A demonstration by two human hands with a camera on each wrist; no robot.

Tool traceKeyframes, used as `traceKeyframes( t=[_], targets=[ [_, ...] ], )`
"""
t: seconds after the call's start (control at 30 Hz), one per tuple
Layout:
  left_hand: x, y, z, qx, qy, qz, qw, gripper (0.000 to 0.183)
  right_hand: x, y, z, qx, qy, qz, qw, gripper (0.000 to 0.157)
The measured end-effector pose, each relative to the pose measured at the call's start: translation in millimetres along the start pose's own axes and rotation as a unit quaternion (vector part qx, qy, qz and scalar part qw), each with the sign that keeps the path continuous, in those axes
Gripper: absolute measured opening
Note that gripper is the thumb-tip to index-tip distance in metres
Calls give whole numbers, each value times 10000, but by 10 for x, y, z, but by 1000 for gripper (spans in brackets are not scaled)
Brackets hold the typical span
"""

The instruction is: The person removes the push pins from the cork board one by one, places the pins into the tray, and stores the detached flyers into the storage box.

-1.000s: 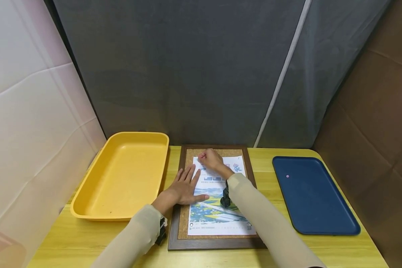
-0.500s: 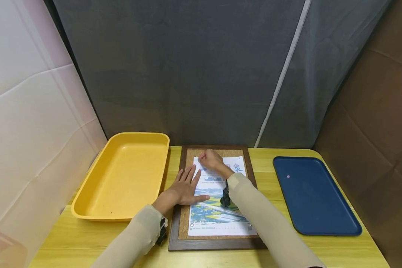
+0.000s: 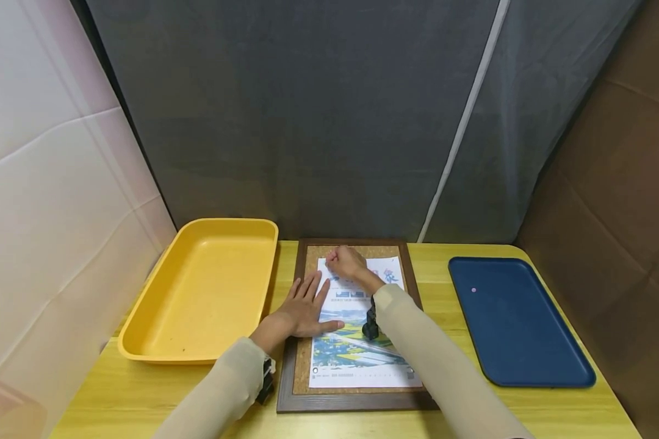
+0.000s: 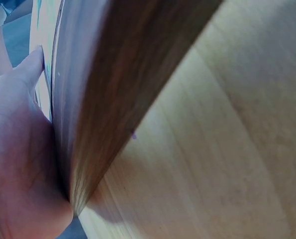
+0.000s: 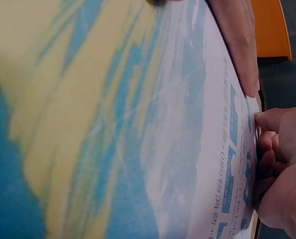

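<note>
A printed poster [image 3: 340,350] with a blue, green and yellow landscape lies on a framed corkboard [image 3: 357,403]. My left hand [image 3: 302,312] rests on the poster's left side and the frame, fingers straight and spread. Near the poster's top-left corner is my right hand [image 3: 347,262]. In the right wrist view its thumb [image 5: 268,118] presses at the paper's edge while the other fingers curl under; anything beneath the thumb is hidden. A small round spot [image 3: 315,370] shows at the poster's lower-left corner. The frame's side [image 4: 113,89] fills much of the left wrist view.
To the left stands a deep yellow tray [image 3: 219,357]. A dark blue tray [image 3: 527,329] lies on the right, with one small pink round thing [image 3: 473,290] on it. Everything sits on a wooden table [image 3: 445,274], with a dark grey partition [image 3: 307,122] behind.
Both hands keep their places on the poster. The whole scene shifts very slightly with the head camera; nothing else visibly moves.
</note>
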State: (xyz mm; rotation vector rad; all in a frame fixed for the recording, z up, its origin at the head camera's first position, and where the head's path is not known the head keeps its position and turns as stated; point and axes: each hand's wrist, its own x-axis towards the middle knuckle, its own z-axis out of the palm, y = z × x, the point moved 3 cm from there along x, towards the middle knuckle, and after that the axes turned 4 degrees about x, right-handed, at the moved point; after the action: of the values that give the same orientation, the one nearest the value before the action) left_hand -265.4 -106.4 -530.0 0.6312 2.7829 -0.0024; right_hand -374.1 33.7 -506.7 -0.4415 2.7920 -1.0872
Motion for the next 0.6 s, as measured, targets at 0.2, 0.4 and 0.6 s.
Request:
traceKeyframes(
  t=[0.2, 0.4, 0.6],
  targets=[
    [-16, 6, -13, -35, -5, -8, 10000, 116, 14, 15, 1, -56, -17, -20, 10000, 13],
    [-25, 15, -13, -35, -20, -15, 10000, 116, 9, 24, -6, -7, -31, -52, 10000, 11],
    [-25, 13, -15, -19, 20, 0, 10000, 116, 16, 35, 0, 19, -34, -68, 10000, 11]
  ],
)
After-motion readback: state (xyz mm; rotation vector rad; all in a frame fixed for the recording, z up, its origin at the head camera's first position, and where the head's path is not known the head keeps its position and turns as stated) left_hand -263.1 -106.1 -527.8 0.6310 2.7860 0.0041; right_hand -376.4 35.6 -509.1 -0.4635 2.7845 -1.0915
